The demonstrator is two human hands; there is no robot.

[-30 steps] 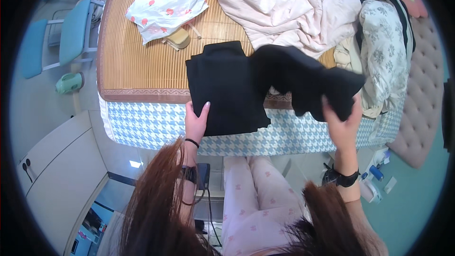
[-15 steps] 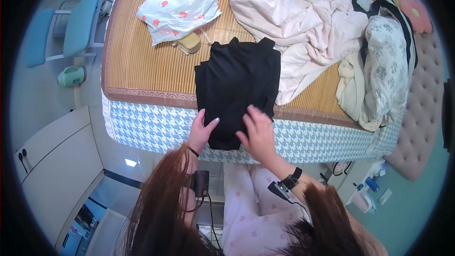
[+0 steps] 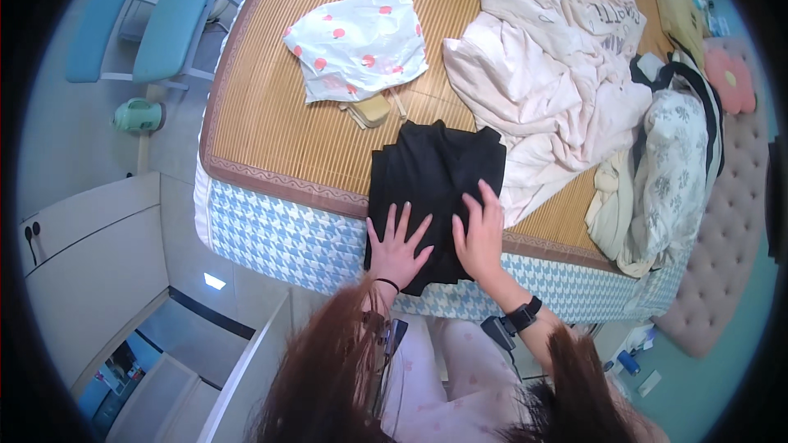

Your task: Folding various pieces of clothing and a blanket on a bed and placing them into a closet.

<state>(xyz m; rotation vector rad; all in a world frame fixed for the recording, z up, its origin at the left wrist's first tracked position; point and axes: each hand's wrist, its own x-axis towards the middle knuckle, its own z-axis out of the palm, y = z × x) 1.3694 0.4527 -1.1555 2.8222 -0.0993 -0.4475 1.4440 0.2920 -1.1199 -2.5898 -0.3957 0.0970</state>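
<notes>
A black folded garment [image 3: 439,164] lies at the near edge of the bed, partly on the bamboo mat [image 3: 271,107] and partly on the blue-and-white houndstooth cover [image 3: 271,221]. My left hand [image 3: 396,250] rests flat on its lower left part, fingers spread. On its right side lies my right hand [image 3: 480,234], fingers stretched out and thumb apart. Neither hand grips the cloth. Just beyond the garment are a small yellowish folded item [image 3: 371,111] and a white plastic bag with red fruit prints [image 3: 357,45].
A crumpled pale pink blanket [image 3: 542,74] spreads to the right of the garment. Beyond it lie a grey-white floral bundle [image 3: 673,156] and a tufted headboard [image 3: 722,197]. Blue chairs [image 3: 172,29] and a green kettle [image 3: 139,116] stand on the left.
My left hand has gone from the garment's left edge to lying spread on top of it. My right hand stays on the right side. The whole view has shifted, with bed things appearing lower and further right.
</notes>
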